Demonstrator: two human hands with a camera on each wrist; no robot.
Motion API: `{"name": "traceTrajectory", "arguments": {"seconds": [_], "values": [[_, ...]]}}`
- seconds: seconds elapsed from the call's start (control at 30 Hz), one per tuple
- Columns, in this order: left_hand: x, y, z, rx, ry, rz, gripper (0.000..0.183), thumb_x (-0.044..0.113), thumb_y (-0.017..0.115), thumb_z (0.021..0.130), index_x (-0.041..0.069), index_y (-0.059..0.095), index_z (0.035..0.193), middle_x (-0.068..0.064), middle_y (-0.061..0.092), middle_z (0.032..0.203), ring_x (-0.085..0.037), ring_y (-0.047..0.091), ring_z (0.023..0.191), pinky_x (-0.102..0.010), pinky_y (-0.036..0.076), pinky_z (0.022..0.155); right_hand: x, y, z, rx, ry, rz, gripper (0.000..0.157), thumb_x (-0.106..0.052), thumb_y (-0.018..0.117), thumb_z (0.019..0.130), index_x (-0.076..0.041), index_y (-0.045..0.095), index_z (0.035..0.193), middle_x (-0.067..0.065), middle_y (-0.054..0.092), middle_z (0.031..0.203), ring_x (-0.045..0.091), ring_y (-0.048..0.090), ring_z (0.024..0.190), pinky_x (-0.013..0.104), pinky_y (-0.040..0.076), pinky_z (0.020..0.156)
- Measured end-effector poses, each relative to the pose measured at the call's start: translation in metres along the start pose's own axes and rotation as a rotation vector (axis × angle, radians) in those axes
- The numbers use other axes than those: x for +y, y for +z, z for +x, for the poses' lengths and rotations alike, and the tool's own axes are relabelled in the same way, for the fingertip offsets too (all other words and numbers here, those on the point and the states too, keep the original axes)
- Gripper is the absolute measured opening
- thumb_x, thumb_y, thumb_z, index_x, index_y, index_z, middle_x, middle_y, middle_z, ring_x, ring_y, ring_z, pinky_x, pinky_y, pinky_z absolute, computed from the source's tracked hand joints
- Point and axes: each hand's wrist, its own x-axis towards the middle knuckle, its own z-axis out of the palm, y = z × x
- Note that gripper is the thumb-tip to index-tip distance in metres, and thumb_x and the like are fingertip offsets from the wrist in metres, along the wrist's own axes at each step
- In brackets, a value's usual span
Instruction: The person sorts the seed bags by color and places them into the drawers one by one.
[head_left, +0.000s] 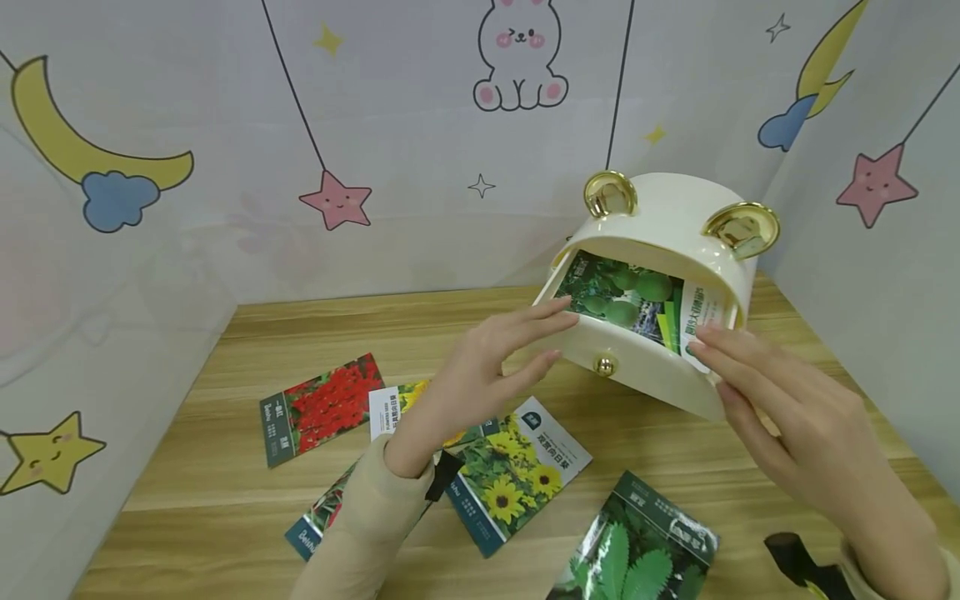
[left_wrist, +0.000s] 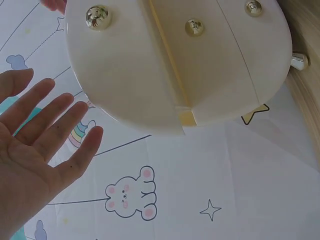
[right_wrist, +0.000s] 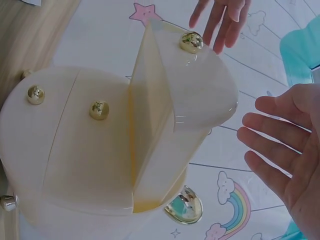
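Observation:
A cream-white drawer box [head_left: 678,196] with two gold ears stands at the back right of the table. Its top drawer [head_left: 637,358] is pulled out, with picture packets [head_left: 622,292] lying flat inside, one of them showing green round fruit. My left hand [head_left: 498,358] reaches to the drawer's left front edge, fingers extended. At the right front corner, the fingers of my right hand [head_left: 795,417] are close over the drawer rim. Both wrist views show the left hand [left_wrist: 47,135] and the right hand [right_wrist: 285,140] with fingers spread and nothing held.
On the wooden table [head_left: 187,483] lie a red-flower packet [head_left: 337,404], a yellow-flower packet [head_left: 517,483] and a green-leaf packet [head_left: 637,542]. More packets are partly hidden under the left forearm. A white patterned curtain [head_left: 420,208] stands behind. The lower drawers [right_wrist: 60,130] have gold knobs.

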Motion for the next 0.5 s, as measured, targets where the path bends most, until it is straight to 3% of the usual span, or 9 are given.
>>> {"name": "traceTrajectory", "arguments": {"seconds": [0.27,0.5], "values": [[0.013,0.002,-0.011,0.037,0.129,0.043,0.040,0.019,0.057,0.089,0.013,0.053,0.128,-0.003,0.050,0.136,-0.014,0.048,0.124,-0.028,0.044,0.102,-0.009,-0.004,-0.001,-0.052,-0.002,-0.014,0.038,-0.030,0.043,0.096,-0.003,0.067,0.108,0.012,0.066,0.111,0.010,0.054,0.118,0.011,0.031,0.107],[0.023,0.004,-0.024,0.010,0.195,0.196,0.040,0.020,0.059,0.087,0.013,0.054,0.127,-0.003,0.051,0.135,-0.014,0.045,0.127,-0.032,0.040,0.106,-0.014,-0.005,0.000,-0.046,-0.041,0.015,0.037,-0.027,0.042,0.096,-0.002,0.066,0.108,0.013,0.066,0.110,0.011,0.055,0.115,0.012,0.033,0.107]]}}
